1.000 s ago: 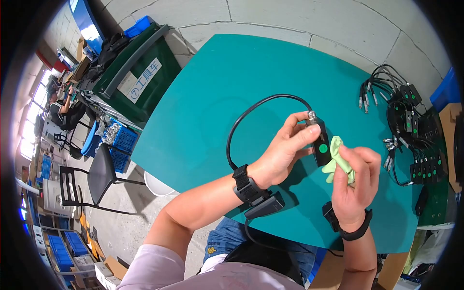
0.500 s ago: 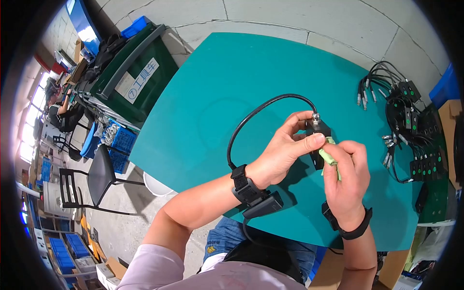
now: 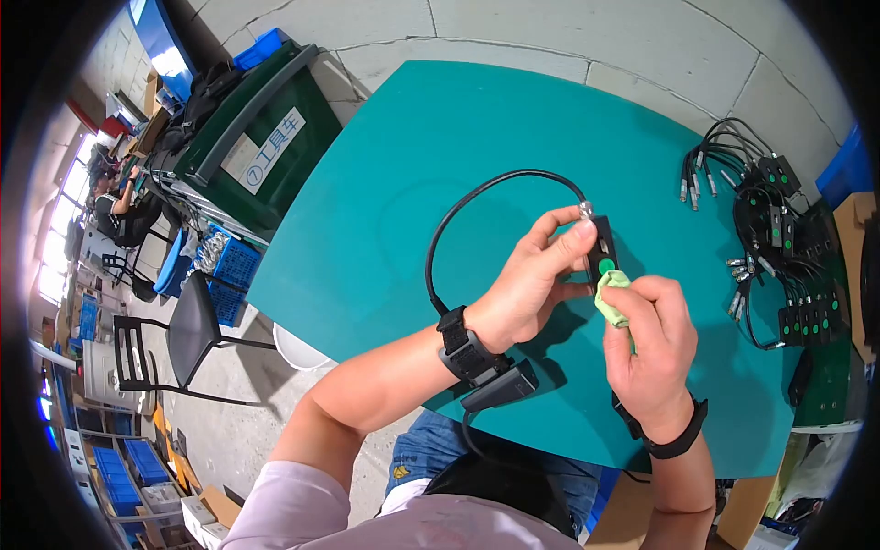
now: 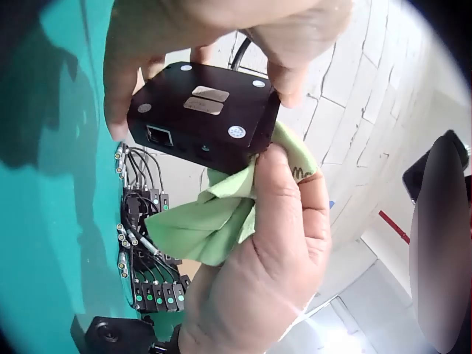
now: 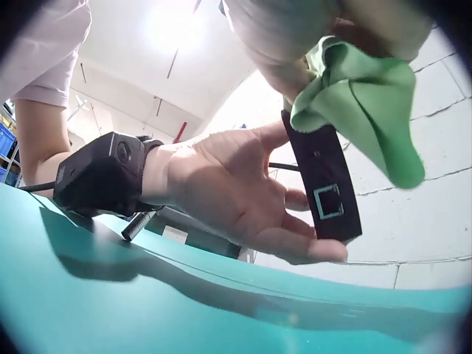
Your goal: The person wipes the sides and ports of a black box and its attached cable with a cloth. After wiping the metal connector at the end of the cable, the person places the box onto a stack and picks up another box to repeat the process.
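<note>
A small black box (image 3: 602,240) with a green dot and a metal cable fitting is held above the table by the left hand (image 3: 527,289), thumb on one face and fingers behind. The right hand (image 3: 653,344) pinches a light green cloth (image 3: 612,299) against the box's lower end. In the left wrist view the box (image 4: 214,110) shows round stickers, two labels and a network socket; the cloth (image 4: 214,225) hangs from the right hand (image 4: 273,273) at its edge. The right wrist view shows the left hand (image 5: 228,188) gripping the box (image 5: 324,181) beside the cloth (image 5: 361,110).
Several black boxes with cables (image 3: 807,316) lie along the right of the green table (image 3: 385,202). A green tool cart (image 3: 275,137), a black chair (image 3: 192,330) and a blue basket (image 3: 234,266) stand to the left. Another person sits far left.
The left hand has tilted the box and shifted it slightly up and left. From beside the box, the right hand has brought the cloth onto it, and now holds it at the lower end.
</note>
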Motion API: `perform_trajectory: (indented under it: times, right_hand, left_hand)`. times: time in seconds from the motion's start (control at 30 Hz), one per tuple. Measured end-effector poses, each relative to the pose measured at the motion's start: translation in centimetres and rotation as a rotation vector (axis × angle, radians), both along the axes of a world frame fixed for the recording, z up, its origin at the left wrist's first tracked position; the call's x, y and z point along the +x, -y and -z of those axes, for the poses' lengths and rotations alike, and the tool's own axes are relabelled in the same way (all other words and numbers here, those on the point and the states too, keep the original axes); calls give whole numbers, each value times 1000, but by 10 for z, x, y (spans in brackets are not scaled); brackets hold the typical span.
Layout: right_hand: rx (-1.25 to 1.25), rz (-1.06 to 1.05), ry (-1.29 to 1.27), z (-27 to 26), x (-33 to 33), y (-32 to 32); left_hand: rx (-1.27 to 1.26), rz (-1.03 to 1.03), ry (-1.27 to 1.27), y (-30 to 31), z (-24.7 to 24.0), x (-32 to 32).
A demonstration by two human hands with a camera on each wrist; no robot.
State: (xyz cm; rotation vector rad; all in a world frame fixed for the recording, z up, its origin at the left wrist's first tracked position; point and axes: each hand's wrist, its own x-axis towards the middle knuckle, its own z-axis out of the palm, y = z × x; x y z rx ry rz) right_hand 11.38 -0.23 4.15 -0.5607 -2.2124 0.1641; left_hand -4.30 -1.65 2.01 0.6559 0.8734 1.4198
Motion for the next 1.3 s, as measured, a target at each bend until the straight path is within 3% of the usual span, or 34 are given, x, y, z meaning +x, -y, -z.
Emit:
perform_trajectory:
  times: [0.03,0.1,0.17,0.33,1.3]
  right_hand:
    - [1,1,-3,0,1,1]
    - [76,1,-110,-1,3,2]
    - [67,7,-157,-2,6,4]
    - [47,19,-200,1,6,1]
    - [75,12,-208,1,4,-2]
  left_hand:
    - [1,1,-3,-1,0,-1]
    - [32,42,228,-2,-3,-4]
    - [7,14,273,-1,-14,-4]
    - [13,160,460,-6,-3,-8]
    - [38,180,488,-6,2,-4]
